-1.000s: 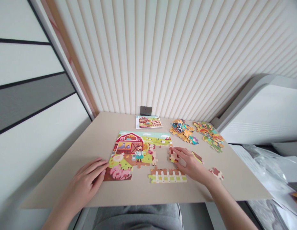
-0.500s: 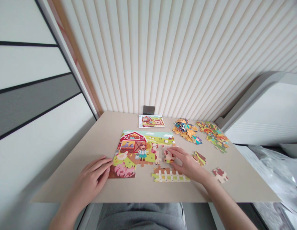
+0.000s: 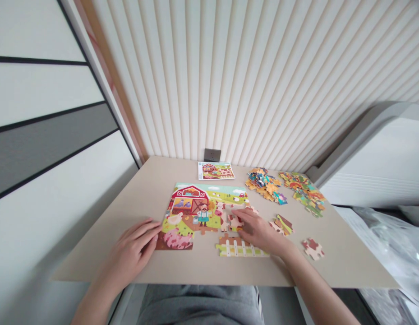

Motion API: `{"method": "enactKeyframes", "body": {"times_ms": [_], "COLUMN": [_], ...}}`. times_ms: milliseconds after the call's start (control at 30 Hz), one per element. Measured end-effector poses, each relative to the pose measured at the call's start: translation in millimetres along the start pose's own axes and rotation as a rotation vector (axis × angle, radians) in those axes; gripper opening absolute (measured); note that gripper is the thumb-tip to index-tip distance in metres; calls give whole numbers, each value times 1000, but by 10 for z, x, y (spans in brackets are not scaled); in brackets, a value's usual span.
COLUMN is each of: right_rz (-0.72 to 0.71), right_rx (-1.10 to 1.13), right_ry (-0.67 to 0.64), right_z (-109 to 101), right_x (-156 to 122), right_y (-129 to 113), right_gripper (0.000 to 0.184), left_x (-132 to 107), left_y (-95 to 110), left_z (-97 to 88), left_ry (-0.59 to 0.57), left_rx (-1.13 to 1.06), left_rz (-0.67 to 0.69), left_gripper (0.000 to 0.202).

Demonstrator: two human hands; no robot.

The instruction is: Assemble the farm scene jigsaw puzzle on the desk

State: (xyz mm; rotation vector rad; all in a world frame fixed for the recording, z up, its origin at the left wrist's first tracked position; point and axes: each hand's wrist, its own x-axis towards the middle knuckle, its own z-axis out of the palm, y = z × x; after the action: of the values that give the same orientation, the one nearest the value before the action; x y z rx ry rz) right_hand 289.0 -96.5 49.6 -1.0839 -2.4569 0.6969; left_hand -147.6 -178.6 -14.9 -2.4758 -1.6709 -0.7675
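A partly joined farm jigsaw puzzle [image 3: 191,212] lies on the table, showing a red barn, a farmer and a pink pig. My left hand [image 3: 136,246] rests flat at its lower left edge, fingers stretched out and touching the border. My right hand [image 3: 260,231] has its fingers on a cow-patterned puzzle piece [image 3: 234,223], which lies against the cow's front part in the puzzle. The fingertips partly cover that piece. Below it is a separate joined strip with a white fence [image 3: 242,248].
Loose cow and grass pieces [image 3: 283,225] and a brown-spotted piece [image 3: 313,249] lie to the right. Behind them are a heap of pieces [image 3: 263,183] and another colourful group [image 3: 304,192]. A picture card [image 3: 216,171] lies near the wall socket [image 3: 212,155].
My right hand has slid the cow piece left, up to the cow's front part. My left hand stays at the puzzle's edge. The view has shifted slightly.
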Motion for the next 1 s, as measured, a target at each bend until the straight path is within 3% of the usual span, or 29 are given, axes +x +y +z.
{"method": "enactKeyframes", "body": {"times_ms": [533, 1000], "right_rz": [-24, -63], "right_rx": [-52, -119], "right_ry": [26, 52], "right_z": [77, -26], "right_x": [32, 219], "right_y": [-17, 87], "right_gripper": [56, 61], "left_x": [21, 17], "left_y": [26, 32], "left_z": [-20, -15], "left_ry": [19, 7], "left_rx": [-13, 8], "left_rz": [-9, -4], "left_gripper": [34, 35]}}
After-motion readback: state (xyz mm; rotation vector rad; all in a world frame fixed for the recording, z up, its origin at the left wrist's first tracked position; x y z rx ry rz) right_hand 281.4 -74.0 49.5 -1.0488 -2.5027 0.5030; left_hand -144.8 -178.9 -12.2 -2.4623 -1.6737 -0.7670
